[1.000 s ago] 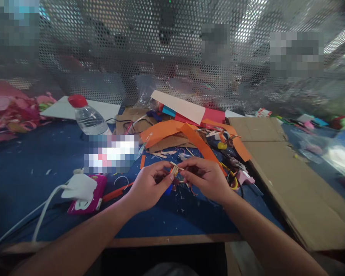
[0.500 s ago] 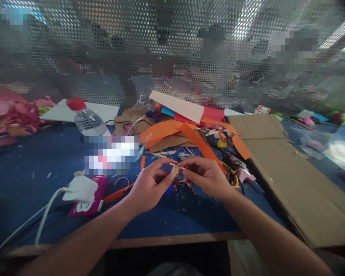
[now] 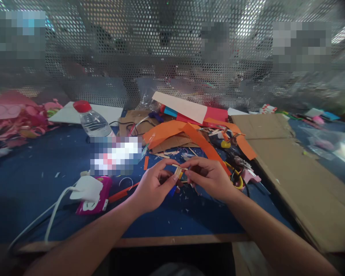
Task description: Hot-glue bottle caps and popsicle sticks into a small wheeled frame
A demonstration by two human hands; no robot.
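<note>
Between my fingertips, above the blue table, is a small piece made of thin wooden sticks, with a bit of yellow-orange on it. My left hand pinches it from the left between thumb and fingers. My right hand has its thumb and forefinger pinched at the right end of a stick on the same piece. Partly hidden under my left fingers lies something blue. Beyond the hands, orange paper strips and loose wooden sticks lie on the table.
At left stand a red-capped bottle and a magenta power strip with a white charger and cables. Cardboard covers the right side. A pink glue gun lies near my right hand. A perforated metal screen rises behind.
The whole view has shifted slightly, so things appear a little further right. My hands keep hold of the small stick piece, which has turned slightly.
</note>
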